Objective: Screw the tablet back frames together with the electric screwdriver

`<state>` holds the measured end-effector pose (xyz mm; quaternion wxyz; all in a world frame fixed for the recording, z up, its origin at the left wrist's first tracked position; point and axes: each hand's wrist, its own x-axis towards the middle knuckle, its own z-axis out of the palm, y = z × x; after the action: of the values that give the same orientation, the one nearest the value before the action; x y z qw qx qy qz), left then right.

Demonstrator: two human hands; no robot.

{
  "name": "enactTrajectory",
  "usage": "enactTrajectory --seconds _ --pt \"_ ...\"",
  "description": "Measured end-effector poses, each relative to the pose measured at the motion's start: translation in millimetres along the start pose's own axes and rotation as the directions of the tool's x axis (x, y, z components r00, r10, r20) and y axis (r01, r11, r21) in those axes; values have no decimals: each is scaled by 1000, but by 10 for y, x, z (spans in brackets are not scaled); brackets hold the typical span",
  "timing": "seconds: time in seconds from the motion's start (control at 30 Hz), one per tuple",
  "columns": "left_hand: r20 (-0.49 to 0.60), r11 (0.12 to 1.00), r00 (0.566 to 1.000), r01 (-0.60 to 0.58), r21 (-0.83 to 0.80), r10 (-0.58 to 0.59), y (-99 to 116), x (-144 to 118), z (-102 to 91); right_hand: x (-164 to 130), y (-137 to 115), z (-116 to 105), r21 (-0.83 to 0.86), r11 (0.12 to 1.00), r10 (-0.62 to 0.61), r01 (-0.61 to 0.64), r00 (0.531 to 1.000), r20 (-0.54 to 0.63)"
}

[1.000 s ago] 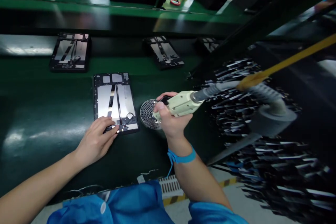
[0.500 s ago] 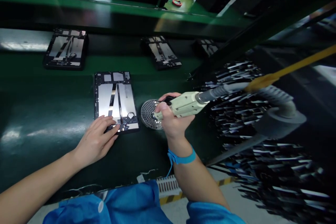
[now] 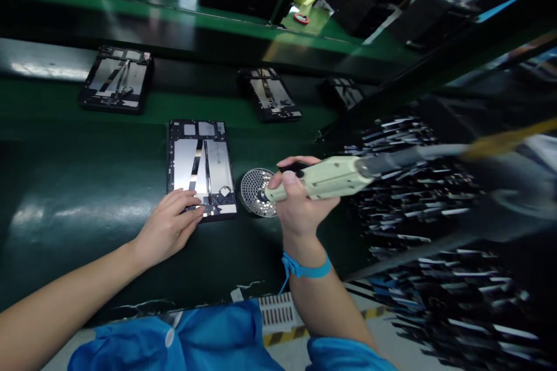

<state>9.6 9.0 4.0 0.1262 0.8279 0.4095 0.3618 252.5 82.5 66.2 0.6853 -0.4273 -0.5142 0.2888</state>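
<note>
Tablets [image 3: 203, 171]: four. Corded tool [image 3: 335, 178]: one. Perforated dish [image 3: 251, 190]: one. Wristband [image 3: 314, 271]: one.

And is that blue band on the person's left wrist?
No, the blue band goes around the wrist of the right hand, the one holding the pale green tool.

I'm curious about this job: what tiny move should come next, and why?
Perhaps the right hand should lift the pale-green handheld tool toward the open black-and-silver rectangular device: the tool's end is over the round, perforated metal dish, and the left hand rests on the device.
</note>
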Motion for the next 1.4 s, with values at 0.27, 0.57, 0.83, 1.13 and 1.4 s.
enactTrajectory --seconds 0.27,0.57,0.83,1.13,1.4 --pt "-8 1000 1000 -17 -25 17 -37 9 20 -392 -235 417 163 984 17 -74 945 325" --pt "2 998 1000 -5 -55 5 -22 33 19 -474 -89 481 163 982 24 -92 925 379" --pt "17 998 1000 24 -66 -23 5 34 -8 -513 -148 516 167 984 -5 -68 916 402" --pt "32 1000 999 -10 -22 11 -33 -7 -33 -516 -173 527 159 979 57 -128 918 393" --pt "30 1000 1000 3 -24 -2 -62 -29 3 -90 -13 7 28 1000 -13 13 1000 20"
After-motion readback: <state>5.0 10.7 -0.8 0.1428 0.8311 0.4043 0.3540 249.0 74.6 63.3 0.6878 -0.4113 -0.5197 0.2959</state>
